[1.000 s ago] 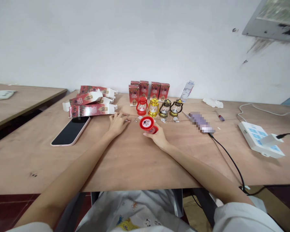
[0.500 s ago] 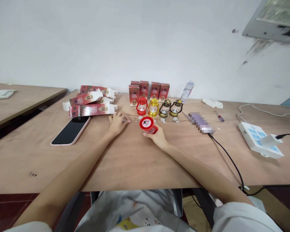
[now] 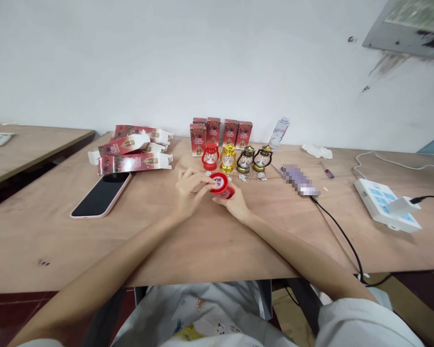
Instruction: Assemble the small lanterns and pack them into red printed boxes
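Note:
My right hand [image 3: 235, 205] grips a small red toy lantern [image 3: 221, 185] tipped on its side, its round base facing me. The fingers of my left hand [image 3: 190, 189] are pinched together at that base, touching it; whatever they hold is too small to see. Behind the hands stand a red lantern [image 3: 210, 156], a gold lantern [image 3: 227, 158] and two black lanterns [image 3: 253, 159] in a row. Tiny metal parts [image 3: 245, 177] lie scattered in front of them.
Four upright red boxes [image 3: 220, 132] stand at the back, with opened red boxes [image 3: 130, 149] piled to the left. A phone [image 3: 101, 194] lies face up. A power strip [image 3: 385, 205], black cable [image 3: 342, 233], screwdriver [image 3: 327, 171] and bottle [image 3: 278, 132] are on the right.
My left hand has left the table near the small parts and moved right to the base of the red lantern. The right hand has kept hold of the lantern.

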Motion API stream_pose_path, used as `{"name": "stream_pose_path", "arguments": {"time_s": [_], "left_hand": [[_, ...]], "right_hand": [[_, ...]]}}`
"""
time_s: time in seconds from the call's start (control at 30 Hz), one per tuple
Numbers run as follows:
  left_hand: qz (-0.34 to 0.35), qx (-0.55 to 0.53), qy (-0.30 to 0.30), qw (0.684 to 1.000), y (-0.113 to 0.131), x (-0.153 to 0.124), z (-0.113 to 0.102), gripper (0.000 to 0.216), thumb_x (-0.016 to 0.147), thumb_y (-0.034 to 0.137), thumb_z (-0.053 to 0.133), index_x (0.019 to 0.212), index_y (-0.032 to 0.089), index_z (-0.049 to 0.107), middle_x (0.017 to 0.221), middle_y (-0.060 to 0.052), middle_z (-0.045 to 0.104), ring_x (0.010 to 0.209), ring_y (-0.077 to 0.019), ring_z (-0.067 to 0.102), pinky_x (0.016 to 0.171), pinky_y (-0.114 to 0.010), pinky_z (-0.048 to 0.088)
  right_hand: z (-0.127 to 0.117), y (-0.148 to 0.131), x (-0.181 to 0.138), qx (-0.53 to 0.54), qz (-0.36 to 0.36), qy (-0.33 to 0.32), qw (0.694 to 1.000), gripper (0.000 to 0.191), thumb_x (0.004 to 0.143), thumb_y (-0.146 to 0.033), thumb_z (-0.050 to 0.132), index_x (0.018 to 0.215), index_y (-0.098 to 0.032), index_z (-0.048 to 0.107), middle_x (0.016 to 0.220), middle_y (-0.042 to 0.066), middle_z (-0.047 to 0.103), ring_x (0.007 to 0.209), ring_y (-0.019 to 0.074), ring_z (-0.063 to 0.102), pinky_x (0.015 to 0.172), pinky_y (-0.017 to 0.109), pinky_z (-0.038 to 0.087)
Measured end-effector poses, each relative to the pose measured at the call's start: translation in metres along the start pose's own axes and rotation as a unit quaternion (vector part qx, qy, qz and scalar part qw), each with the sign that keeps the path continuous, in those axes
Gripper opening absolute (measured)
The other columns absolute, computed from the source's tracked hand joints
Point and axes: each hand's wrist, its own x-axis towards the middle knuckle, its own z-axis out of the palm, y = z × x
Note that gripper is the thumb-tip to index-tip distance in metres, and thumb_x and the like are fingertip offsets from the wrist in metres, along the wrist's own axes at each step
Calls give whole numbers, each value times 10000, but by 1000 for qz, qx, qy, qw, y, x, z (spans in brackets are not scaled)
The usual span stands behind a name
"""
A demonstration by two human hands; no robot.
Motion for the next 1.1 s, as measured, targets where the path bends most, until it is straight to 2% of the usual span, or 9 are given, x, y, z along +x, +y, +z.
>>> {"name": "stream_pose_path", "arguments": {"time_s": [0.13, 0.33, 0.5, 0.87, 1.1], "left_hand": [[7, 2, 20, 1000, -3, 0, 2, 198, 895, 343, 541, 823, 219, 677, 794, 1, 719, 759, -161, 548, 745, -336, 346], [68, 46, 0, 997, -5, -1, 3, 157, 907, 245, 521, 876, 221, 673, 840, -10, 698, 794, -156, 550, 745, -331, 342], [43, 75, 20, 996, -6, -3, 5, 127, 886, 277, 558, 883, 232, 677, 828, -14, 652, 781, -153, 544, 744, -335, 333], [44, 74, -7, 996, -4, -1, 1, 136, 877, 285, 557, 852, 216, 672, 821, -16, 645, 781, -153, 544, 731, -335, 329], [21, 82, -35, 996, -6, 1, 0, 160, 868, 314, 541, 827, 225, 668, 814, -14, 644, 792, -164, 541, 734, -345, 318]], "right_hand": [[0, 0, 0, 4, -4, -7, 1000, 524, 531, -248, 802, 1019, -194, 620, 1065, 40, 676, 999, 203, 613, 958, 371, 445], [0, 5, 0, -2, -17, -12, 1000, 496, 544, -221, 794, 1007, -201, 617, 1033, 26, 681, 982, 197, 618, 955, 364, 449], [-1, 7, 0, -15, -25, -20, 999, 499, 557, -243, 793, 1020, -202, 614, 1037, 27, 682, 994, 203, 619, 937, 359, 462], [-1, 5, 0, -34, -26, -26, 999, 553, 556, -251, 796, 1073, -207, 604, 1073, 33, 676, 1023, 221, 613, 941, 379, 463], [-1, 6, 0, -30, -26, -26, 999, 546, 550, -254, 798, 1058, -203, 605, 1063, 37, 677, 1013, 224, 615, 938, 384, 465]]}}
